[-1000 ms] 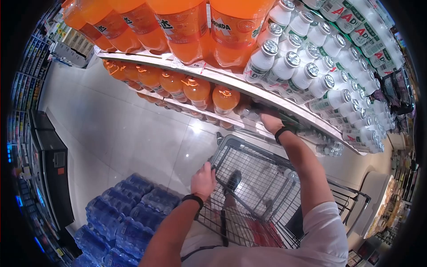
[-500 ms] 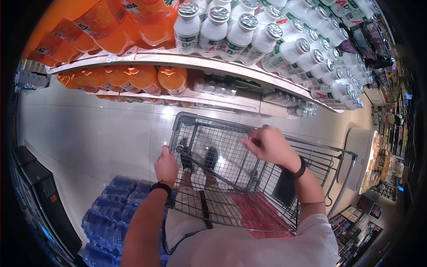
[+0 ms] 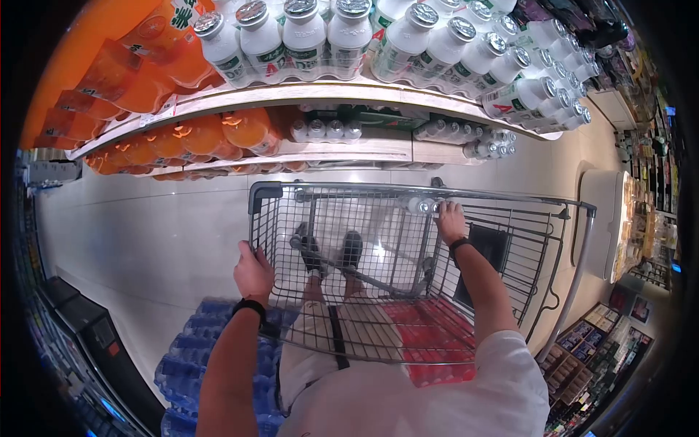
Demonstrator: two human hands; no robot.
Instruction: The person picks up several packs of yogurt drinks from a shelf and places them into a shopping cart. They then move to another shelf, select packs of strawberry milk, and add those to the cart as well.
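A metal shopping cart stands in front of my body. My left hand is closed on its left end bar, below the grey corner piece. Beside the far upper rim, my right hand has its fingers curled down. Small white bottles with silver tops show right beside those fingers, at the far side of the cart. Whether the right hand grips these bottles or the cart's wire is hidden. A dark panel hangs on the cart's wire, right of the right forearm.
Ahead, a shelf carries white foil-topped bottles and large orange drink bottles, with more on lower levels. Blue-wrapped bottle packs are stacked at my left. Red packs show through the cart. A white counter stands at right.
My right hand has moved up and slightly right to the cart's far rim, and the small bottles beside it now show. My left hand and the cart's left end have shifted left in view.
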